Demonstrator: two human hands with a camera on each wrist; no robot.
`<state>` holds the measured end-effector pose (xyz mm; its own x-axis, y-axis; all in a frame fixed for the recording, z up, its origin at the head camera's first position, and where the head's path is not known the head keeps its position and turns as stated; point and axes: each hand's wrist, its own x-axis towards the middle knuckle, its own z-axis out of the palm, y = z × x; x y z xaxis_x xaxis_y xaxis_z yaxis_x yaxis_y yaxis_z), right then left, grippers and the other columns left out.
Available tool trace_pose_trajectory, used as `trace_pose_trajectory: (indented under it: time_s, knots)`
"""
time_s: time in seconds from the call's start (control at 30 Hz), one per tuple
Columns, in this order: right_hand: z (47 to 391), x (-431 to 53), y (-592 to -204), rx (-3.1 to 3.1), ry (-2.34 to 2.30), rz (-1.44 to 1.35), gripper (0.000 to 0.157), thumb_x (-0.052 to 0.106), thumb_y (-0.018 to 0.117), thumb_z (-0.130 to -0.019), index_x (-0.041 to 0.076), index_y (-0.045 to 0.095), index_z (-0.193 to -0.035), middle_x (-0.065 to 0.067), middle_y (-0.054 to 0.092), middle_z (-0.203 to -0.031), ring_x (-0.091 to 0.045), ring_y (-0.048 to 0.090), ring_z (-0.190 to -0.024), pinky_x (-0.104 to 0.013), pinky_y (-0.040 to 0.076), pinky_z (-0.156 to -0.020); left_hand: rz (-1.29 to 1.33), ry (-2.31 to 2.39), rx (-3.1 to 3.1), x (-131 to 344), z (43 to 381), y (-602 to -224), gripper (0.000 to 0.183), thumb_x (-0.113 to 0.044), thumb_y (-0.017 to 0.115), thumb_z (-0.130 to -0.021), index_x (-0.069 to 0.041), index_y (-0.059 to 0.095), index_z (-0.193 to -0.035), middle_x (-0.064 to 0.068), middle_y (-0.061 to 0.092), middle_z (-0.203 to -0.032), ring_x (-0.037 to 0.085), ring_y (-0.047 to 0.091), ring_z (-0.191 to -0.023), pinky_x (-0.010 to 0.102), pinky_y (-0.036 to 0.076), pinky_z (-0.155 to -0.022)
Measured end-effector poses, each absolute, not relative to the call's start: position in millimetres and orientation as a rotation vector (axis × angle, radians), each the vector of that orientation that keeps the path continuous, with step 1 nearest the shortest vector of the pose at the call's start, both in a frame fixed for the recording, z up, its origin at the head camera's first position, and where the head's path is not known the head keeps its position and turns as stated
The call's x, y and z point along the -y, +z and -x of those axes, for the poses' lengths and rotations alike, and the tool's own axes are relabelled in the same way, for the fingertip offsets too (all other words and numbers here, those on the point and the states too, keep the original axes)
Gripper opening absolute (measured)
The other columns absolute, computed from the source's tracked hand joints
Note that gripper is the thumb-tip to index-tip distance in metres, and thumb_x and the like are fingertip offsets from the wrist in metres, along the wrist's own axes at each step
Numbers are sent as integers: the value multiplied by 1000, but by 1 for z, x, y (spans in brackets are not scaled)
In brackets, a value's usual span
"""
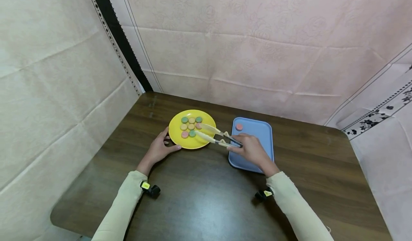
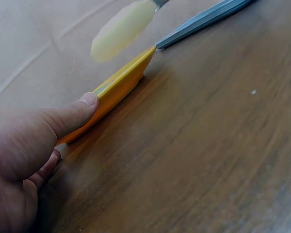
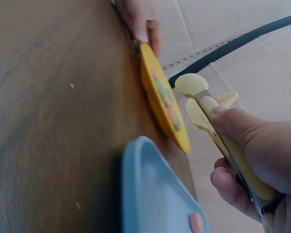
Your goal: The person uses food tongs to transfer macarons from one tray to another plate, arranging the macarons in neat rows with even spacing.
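Observation:
On the table a yellow plate (image 1: pixel 176 141) carries several small macarons (image 1: pixel 191 127) in green, yellow and pink. My left hand (image 1: pixel 158 147) holds the plate's near-left rim; in the left wrist view the thumb (image 2: pixel 75 115) lies against the rim with the fingers lower down. My right hand (image 1: pixel 251 148) grips a pair of tongs (image 3: pixel 233 155) with cream-coloured tips. Those tips are spread apart over the right side of the plate, near a pink macaron, with nothing visible between them. Beneath the right hand is a blue tray (image 1: pixel 264 137), and one pink macaron (image 1: pixel 239 127) sits near its far-left corner.
The dark wooden table (image 1: pixel 199 194) has rounded corners. Pale patterned cloth (image 1: pixel 244 62) hangs behind it and at both sides. Plate and tray stand side by side with a narrow gap. Each wrist wears a small black camera (image 1: pixel 153 191).

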<state>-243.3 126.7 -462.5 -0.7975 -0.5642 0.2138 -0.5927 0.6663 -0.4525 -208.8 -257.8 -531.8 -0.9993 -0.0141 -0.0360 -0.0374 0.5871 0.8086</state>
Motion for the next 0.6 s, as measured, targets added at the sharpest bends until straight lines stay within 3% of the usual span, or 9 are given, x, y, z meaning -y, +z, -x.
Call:
trace_pose_trajectory:
  time_s: [0.07,0.3,0.6]
  knots:
    - [241,-136,-457,2787,818,-974,48,35,78,-92,3,73,-127,-11,74,-113,-23,64,-85,-41,53,-70,43,1416,-2776,258,209,-532,115,-51,83,-84,-6,13,-164,20,46,-149,34,55,-123,50,47,-104]
    - [233,-170,-446,2799,808,-857,53,36,80,-90,1,71,-129,-17,72,-121,-30,69,-104,-49,58,-84,46,1429,-2767,258,209,-532,117,-52,83,-83,-6,13,-164,20,46,-149,34,54,-123,51,47,-104]
    - [225,-205,-446,2853,780,-671,58,34,80,-91,-4,66,-133,-23,68,-127,-36,67,-104,-52,58,-81,52,1423,-2766,258,209,-533,118,-53,83,-83,-6,12,-165,20,43,-152,34,53,-124,51,47,-104]
